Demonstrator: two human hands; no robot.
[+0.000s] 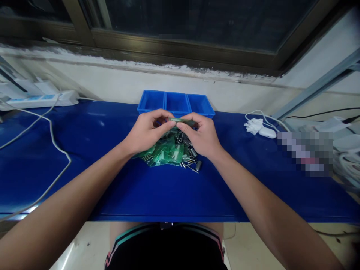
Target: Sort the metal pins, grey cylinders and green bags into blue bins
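Observation:
My left hand (148,129) and my right hand (201,132) meet over the middle of the table. Thumbs and fingers of both pinch a small green plastic bag (181,120), seen nearly edge-on; its contents are hidden. Below them lies a heap of green plastic bags (165,150) with metal parts showing through. At the heap's right side are loose metal pins and small cylinders (191,159), some partly hidden by my right hand. A blue three-compartment tray (176,111) stands just beyond my fingertips.
The blue tabletop (168,191) runs up to a wall below a dark window. On the left are a white power strip (42,100) and a loose cable (54,138). At right lie crumpled tissue (254,126), a white earphone case (267,132) and cables beside a metal post (315,88).

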